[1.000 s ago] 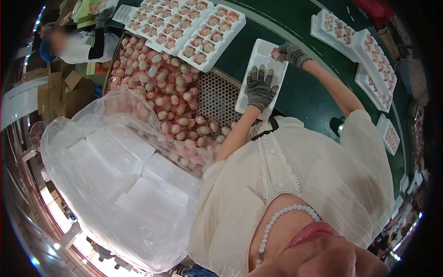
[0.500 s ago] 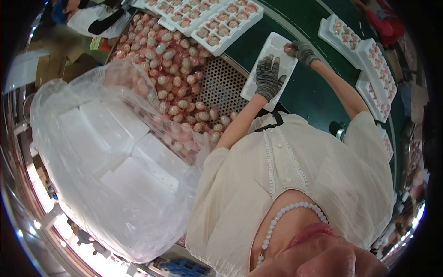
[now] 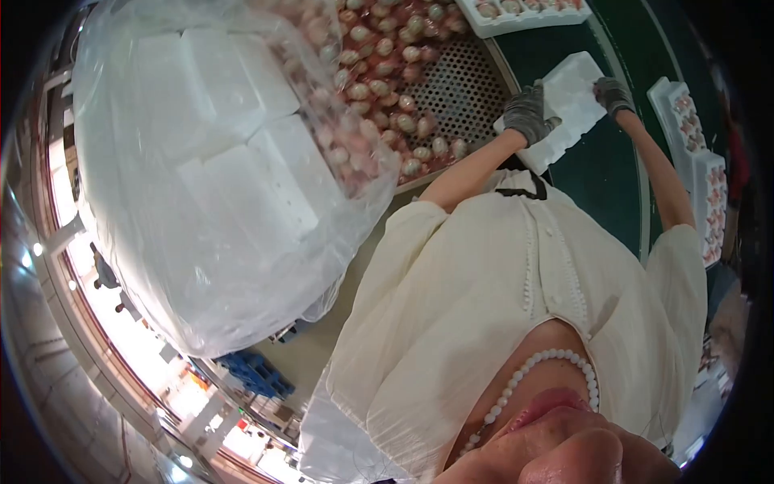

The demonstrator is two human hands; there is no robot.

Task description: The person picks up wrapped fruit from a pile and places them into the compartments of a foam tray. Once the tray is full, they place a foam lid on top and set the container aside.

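Note:
A white foam tray (image 3: 571,101) lies at a slant on the green belt in front of me, with nothing visible on it. My left hand (image 3: 528,115), in a grey knit glove, grips its left side, thumb over the surface. At the tray's right edge, my gloved right hand (image 3: 614,97) has its fingers curled onto the rim. To the left, a heap of round, pale items in reddish net wrapping (image 3: 383,73), perhaps fruit or eggs, rests on a perforated metal surface (image 3: 459,89).
A large clear plastic bag of white foam blocks or trays (image 3: 234,145) fills the left side. Filled foam trays stand at the top (image 3: 524,18) and along the right (image 3: 697,173) on the green belt (image 3: 592,181). A blue pallet (image 3: 254,373) sits lower left.
My view has swung, shifting the scene rightward. My left hand has gone from lying spread on the tray to its left side. The round item by my right hand no longer shows.

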